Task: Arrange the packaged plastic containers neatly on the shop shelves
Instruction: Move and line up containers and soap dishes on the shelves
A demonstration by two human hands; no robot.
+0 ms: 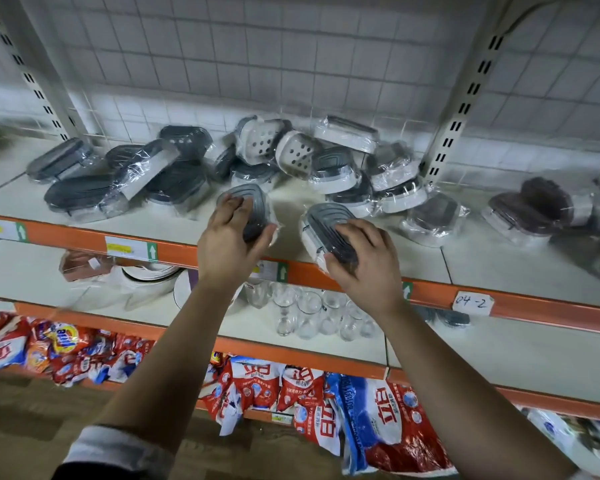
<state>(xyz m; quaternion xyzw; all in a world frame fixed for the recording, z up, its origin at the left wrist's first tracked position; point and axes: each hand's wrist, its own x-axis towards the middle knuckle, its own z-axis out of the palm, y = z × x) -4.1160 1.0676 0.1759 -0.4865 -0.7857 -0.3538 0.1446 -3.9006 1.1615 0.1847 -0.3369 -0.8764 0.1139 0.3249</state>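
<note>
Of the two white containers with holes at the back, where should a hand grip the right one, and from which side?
Grip the right holed container across its two long rims, coming from the front and above. Its holed base faces outward and it leans on the pile, so probably those rims are free while its lid side is buried.

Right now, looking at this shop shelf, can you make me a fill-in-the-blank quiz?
1. The left hand grips a wrapped container with a ____ lid.
2. The second container, nearer the handwritten tag, is gripped by the ____ hand.
3. The shelf edge is coloured ____.
Missing words: grey; right; orange.
</note>
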